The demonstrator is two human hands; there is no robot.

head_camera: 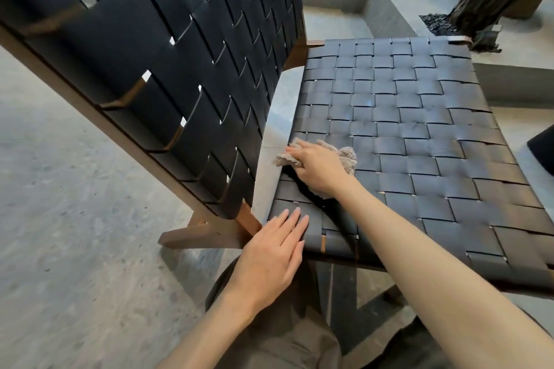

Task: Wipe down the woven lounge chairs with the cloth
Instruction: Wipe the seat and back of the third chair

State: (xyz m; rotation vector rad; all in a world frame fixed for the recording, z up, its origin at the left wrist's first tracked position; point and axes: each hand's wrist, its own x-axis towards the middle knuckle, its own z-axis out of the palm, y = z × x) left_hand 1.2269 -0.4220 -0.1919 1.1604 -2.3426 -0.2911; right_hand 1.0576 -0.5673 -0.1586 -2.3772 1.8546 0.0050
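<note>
— So, where is the cloth [344,156] at this moment?

— Bunched up on the woven seat [419,135] of the lounge chair, near the seat's rear left edge, close to the gap below the backrest [180,54]. The right hand [317,169] lies palm-down on top of it, fingers spread and curled over the fabric, pressing it onto the dark straps (beige tufts stick out on both sides of the hand).

— And the other hand?

— The left hand [272,257] rests flat and open on the seat's near left corner, fingers together, gripping nothing. The two hands are apart, the left one nearer the person.

— Anything else around?

— A wooden frame leg [204,234] shows under the backrest, standing on a grey speckled floor [60,234]. Grey trousers [287,332] show at the bottom.
</note>
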